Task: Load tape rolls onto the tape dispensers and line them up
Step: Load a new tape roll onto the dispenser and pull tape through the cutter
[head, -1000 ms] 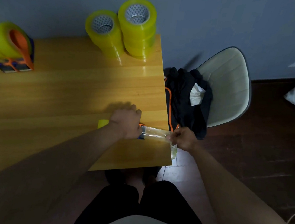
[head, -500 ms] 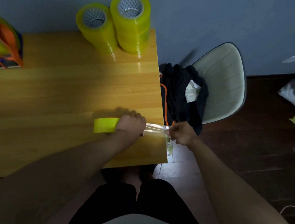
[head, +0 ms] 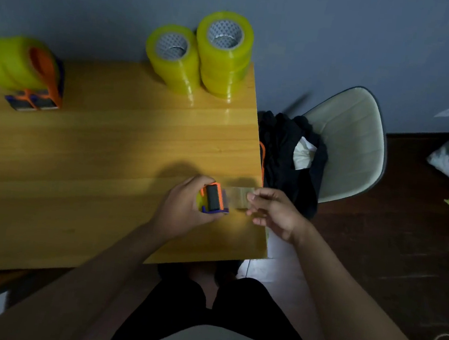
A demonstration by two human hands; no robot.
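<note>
I'm gripping the dispenser [head: 212,199] in my left hand [head: 185,206] near the tabletop's [head: 100,172] right edge, right hand [head: 274,213] loosely pinching its tape end [head: 238,196]; one loaded dispenser [head: 24,71] is standing far left, spare rolls [head: 200,55] waiting

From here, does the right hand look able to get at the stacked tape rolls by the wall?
Probably yes. The right hand holds only the tape strip, and bare table lies between it and the stacked tape rolls; nothing stands in the way.
</note>
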